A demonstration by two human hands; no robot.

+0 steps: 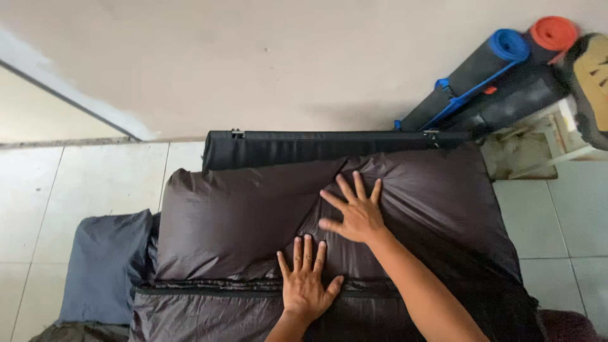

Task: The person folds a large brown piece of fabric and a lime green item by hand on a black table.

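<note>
In the head view, two hands are seen pressed flat on a dark brown quilted cover [247, 215] that fills the centre and lower middle of the frame. The left hand [306, 285] is laid at the lower centre, fingers spread and palm down, just above a dark zip seam [209, 292] that runs across the cover's lower part. The right hand [356, 212] is laid a little higher and to the right, fingers likewise splayed wide, flat on a diagonal fold of the fabric. Nothing is pinched or gripped by either hand; both are only pressed against the cloth. The right forearm is seen crossing the lower right of the cover.

Along the cover's upper edge, touching it, one long black padded bar [316, 147] with two small metal clips is seen lying against the beige wall [253, 57]. At the lower left, one blue-grey pillow [104, 266] is tucked just beside the cover, on the pale tiled floor [76, 190]. In the upper right corner, two rolled mats are leaned against the wall: one with a blue end [510, 44], one with an orange end [554, 33]. Below them one small white stand [557, 142] is set, well apart from the hands. Nothing lies between the hands and the cover.
</note>
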